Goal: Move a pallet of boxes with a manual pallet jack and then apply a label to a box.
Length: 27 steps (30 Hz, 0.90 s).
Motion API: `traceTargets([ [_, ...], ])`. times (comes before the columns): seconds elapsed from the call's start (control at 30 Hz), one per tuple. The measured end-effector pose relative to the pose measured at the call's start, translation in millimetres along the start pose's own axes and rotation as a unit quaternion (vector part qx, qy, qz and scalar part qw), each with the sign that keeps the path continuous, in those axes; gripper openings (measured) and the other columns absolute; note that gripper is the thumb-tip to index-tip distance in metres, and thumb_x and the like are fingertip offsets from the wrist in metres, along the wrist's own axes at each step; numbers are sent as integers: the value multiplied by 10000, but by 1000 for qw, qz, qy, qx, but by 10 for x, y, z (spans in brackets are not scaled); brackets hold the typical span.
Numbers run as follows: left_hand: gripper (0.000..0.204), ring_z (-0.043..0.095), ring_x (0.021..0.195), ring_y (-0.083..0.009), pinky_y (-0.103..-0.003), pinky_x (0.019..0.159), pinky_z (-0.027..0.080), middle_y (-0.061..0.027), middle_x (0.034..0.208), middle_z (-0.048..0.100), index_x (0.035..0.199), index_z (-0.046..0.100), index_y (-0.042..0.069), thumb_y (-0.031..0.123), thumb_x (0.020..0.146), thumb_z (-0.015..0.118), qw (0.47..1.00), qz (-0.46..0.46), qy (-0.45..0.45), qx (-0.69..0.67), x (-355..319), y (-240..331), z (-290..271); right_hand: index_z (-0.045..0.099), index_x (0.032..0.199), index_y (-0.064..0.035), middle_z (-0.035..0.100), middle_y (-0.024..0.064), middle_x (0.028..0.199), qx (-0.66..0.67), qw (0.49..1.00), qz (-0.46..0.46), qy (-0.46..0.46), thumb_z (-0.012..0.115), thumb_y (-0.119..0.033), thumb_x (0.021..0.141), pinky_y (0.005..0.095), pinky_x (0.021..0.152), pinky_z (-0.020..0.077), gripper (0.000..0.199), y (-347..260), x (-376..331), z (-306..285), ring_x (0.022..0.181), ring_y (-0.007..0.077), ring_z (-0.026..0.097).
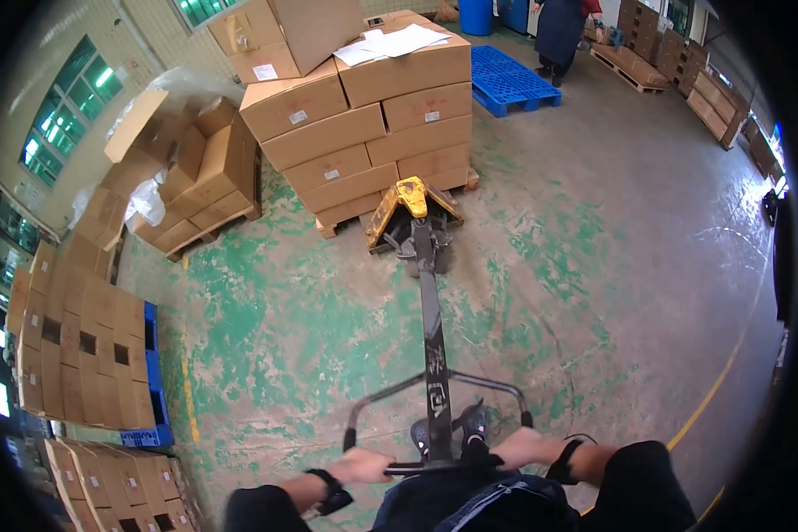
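Note:
My left hand is closed round the left end of the black crossbar on the pallet jack handle. At the bar's right end, my right hand grips the same handle. The long dark shaft runs away from me to the yellow pallet jack. Its forks are hidden, and its body stands against a wooden pallet stacked with cardboard boxes. On top of that stack lie white paper sheets beside an upper box.
Open boxes with plastic wrap stand on a pallet at the left. Stacked boxes on a blue pallet line the near left. Beyond the main stack are a flat blue pallet and a standing person. Wooden pallets sit far right.

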<state>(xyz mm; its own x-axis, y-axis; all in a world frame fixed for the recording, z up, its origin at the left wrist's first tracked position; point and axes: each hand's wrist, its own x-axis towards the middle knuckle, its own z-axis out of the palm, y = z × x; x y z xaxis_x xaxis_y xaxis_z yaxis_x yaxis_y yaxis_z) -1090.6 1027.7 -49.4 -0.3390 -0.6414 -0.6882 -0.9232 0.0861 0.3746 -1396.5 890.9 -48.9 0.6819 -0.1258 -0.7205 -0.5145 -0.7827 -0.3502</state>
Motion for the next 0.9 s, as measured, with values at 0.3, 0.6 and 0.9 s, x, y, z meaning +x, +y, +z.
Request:
traceTargets([
  [0.3,316,620,706,-298,-409,633,483,-118,743,633,891,632,153,410,714,585,990,-76,108,44,-791,458,-1848,596,936,-141,625,121,742,-29,995,-18,91,607,-442,714,423,607,475,374,58,-932,-1725,717,307,619],
  [0.6,350,622,769,-301,-405,648,487,-97,803,641,962,583,149,425,750,553,997,-67,15,29,204,135,246,592,914,-132,635,124,784,-10,998,21,64,579,-327,715,434,621,476,279,149,101,332,760,309,622],
  [0.9,346,613,693,-298,-404,628,478,-119,720,626,922,618,140,424,728,589,994,-13,104,29,-805,356,-2093,575,877,-111,613,134,729,-34,991,-48,121,617,-330,670,444,626,471,304,-17,-1050,-2000,715,348,598],
])
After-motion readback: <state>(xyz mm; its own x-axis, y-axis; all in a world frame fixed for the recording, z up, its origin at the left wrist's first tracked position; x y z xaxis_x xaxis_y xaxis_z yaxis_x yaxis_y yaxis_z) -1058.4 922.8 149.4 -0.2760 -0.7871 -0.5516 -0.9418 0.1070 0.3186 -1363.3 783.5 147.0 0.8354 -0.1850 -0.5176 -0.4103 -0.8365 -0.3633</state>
